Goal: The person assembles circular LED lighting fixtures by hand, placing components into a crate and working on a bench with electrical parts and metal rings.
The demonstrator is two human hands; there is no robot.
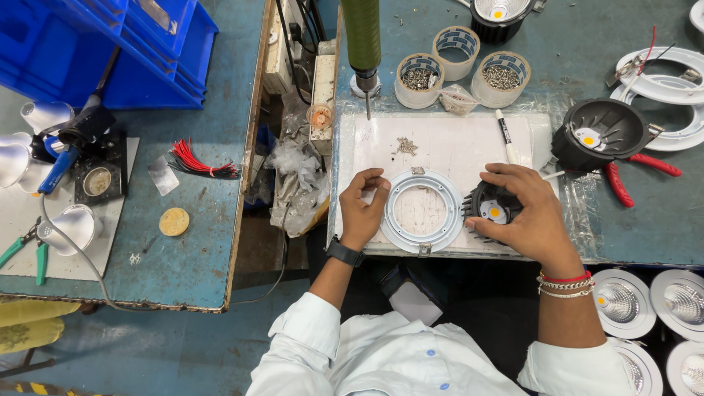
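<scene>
My right hand (pixel 526 213) grips a black finned lamp housing (pixel 487 213) with a round yellow light chip in its middle, resting on the white work mat (pixel 455 143). My left hand (pixel 361 207) sits to the left of a white round lamp ring (pixel 424 210), thumb and fingertips pinched together at the ring's rim; whether a small screw is between them I cannot tell. A small heap of screws (pixel 405 146) lies on the mat beyond the ring. A green electric screwdriver (pixel 362 44) hangs above the mat's far edge.
Three tape-roll cups of screws (pixel 455 70) stand behind the mat, with a white marker (pixel 505 135) nearby. Another black housing (pixel 600 133), red-handled pliers (pixel 636 170) and white rings (pixel 669 88) lie right. Finished lamps (pixel 645 308) sit lower right. Blue bins (pixel 125 44) and red-black wires (pixel 198 161) are left.
</scene>
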